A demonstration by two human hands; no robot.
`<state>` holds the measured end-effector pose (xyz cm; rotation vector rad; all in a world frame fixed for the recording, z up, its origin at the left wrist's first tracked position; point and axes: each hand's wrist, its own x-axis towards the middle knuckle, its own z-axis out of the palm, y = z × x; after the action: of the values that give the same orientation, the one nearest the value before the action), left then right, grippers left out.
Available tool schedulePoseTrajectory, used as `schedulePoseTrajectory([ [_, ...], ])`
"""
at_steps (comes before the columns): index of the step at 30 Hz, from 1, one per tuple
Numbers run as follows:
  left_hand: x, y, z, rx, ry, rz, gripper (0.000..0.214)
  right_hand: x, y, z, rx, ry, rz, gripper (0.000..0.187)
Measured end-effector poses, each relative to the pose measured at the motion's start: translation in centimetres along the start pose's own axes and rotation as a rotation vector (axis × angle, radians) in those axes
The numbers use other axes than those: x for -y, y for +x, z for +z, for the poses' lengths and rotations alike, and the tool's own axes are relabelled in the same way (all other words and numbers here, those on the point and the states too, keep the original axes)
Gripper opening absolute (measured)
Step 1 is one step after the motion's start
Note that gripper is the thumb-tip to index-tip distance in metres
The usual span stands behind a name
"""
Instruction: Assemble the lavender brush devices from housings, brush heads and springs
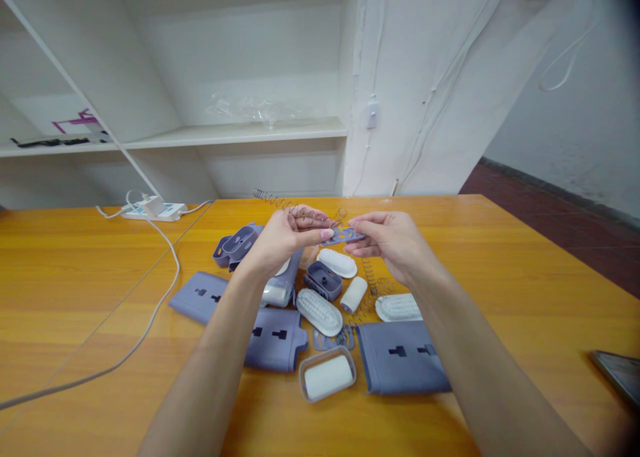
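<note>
Both hands hold a flat purple-grey plastic plate with cut-outs (344, 235) above the middle of the table. My left hand (287, 233) pinches its left end, and a long thin coil spring (285, 203) stretches out over those fingers to the upper left. My right hand (385, 237) grips the right end between thumb and fingers. Just under the hands lie a white bristled oval brush head (337, 263), a dark purple-grey oval housing (324, 279) and a small white cylinder-like piece (354, 294). More loose springs (370, 280) lie below my right hand.
Flat purple-grey panels (406, 358) with dark slots lie nearer me, beside a clear tray with a white block (328, 377). Another bristled oval (320, 312) sits between. A power strip (155, 210) with a cable stands back left; a phone (617, 370) lies right.
</note>
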<state>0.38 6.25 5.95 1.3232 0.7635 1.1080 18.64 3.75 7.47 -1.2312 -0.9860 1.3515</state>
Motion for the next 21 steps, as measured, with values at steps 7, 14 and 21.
schedulePoseTrajectory([
  [7, 0.17, 0.01, 0.12, 0.000, -0.067, 0.020, 0.039, 0.06, -0.01, -0.02, 0.000, -0.018, 0.002, 0.014],
  [14, 0.11, 0.01, 0.26, -0.005, -0.064, 0.026, 0.037, -0.03, 0.13, -0.10, 0.015, -0.008, -0.004, 0.016],
  [21, 0.19, -0.02, 0.09, -0.001, -0.053, 0.037, 0.037, -0.13, 0.13, -0.21, 0.018, 0.012, -0.009, 0.015],
])
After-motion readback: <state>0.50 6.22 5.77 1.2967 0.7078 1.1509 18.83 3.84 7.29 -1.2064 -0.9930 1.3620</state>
